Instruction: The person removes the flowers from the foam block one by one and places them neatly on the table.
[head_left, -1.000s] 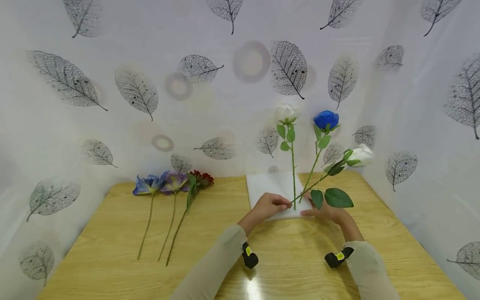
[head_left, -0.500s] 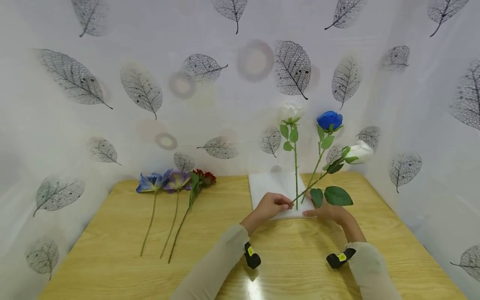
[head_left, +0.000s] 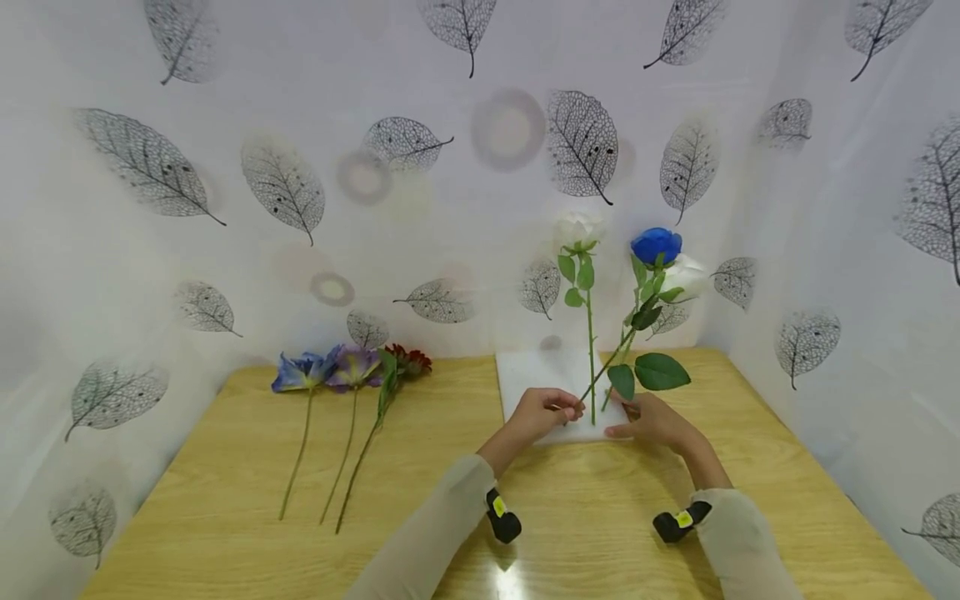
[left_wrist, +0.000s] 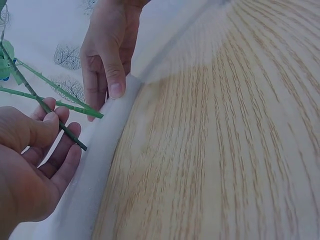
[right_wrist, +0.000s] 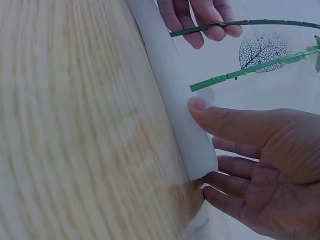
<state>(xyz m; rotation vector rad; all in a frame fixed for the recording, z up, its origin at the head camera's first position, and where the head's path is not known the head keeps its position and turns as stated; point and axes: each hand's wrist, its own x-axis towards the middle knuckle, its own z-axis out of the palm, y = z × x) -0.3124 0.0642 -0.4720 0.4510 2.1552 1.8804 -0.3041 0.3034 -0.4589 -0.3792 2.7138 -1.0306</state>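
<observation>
Blue petals come first, at the left: the blue flower [head_left: 303, 372] lies on the wooden table [head_left: 427, 433], with its stem pointing toward me. Just beside it lies the purple flower [head_left: 353, 367], and next to this one the dark red flower [head_left: 408, 361], which has green leaf along its stem. Behind them hangs a pale cloth [head_left: 450, 225] printed with dark leaves.

Further to the right, the white foam block [head_left: 525, 375] lies on the table. Over its front part, my left hand [head_left: 542, 414] pinches between thumb and fingers the low part of the stem of the leaning white rose [head_left: 684, 277]. The cut end of this stem comes out below my fingers; whether it touches the foam, I cannot tell. The stem slants up to the right and passes in front of the upright white rose [head_left: 577, 233], which stands at the foam. The blossom of the leaning rose is just beside the blue rose [head_left: 656, 246], whose stem also rises from the foam, tilted to the right.

At the right, my right hand [head_left: 656, 421] has its thumb on the front edge of the foam; its fingers, rather straight and apart from the thumb, rest against the block near the corner.
</observation>
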